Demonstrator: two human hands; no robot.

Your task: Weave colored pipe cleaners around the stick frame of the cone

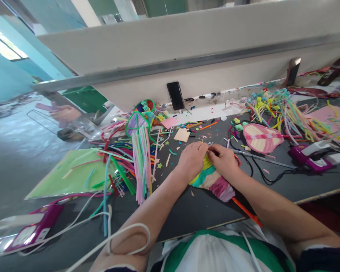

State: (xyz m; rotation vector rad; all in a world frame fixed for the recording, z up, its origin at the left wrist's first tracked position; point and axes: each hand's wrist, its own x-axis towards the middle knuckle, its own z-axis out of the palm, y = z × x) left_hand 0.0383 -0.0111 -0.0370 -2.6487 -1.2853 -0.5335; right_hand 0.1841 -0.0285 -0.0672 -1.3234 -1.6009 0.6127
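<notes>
The left hand [192, 160] grips the far edge of the striped piece [207, 176], probably to steady it, while the right hand [225, 160] pinches that edge just beside, presumably for fine work; what lies between the fingertips is hidden. The piece is on the desk [184, 209] between the forearms, its near end toward the body, likely so both hands reach it evenly. An orange stem [248, 212] sticks out there. Pastel stems [141, 162] lie left, seemingly for easy picking. A pink oval [263, 138] rests right; beyond, a phone [175, 96] leans against the panel [141, 90], apparently for support.
</notes>
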